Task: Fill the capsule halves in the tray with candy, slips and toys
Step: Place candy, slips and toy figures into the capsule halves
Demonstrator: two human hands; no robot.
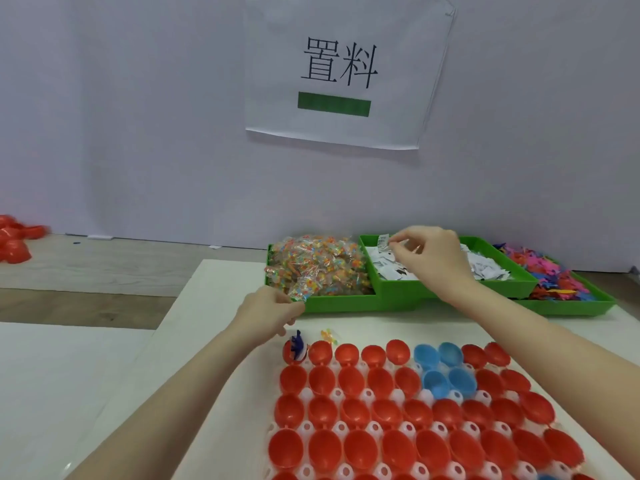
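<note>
At mid-frame, left hand (266, 311) pinches a candy packet (300, 292), right hand (431, 252) pinches a paper slip (383, 241); either light piece could slip free before reaching the capsule halves (391, 420).

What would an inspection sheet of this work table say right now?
Surface: white table, wooden floor behind.
Job's things: tray of red and blue capsule halves, nearly all empty; far-left capsule half holds a toy; green bins of candy, slips, toys.
Clutter: loose candy; red shells far left.
Grips: left hand pinches a candy packet; right hand pinches a slip.
Cables: nothing seen.
Surroundings: wall sign.
</note>
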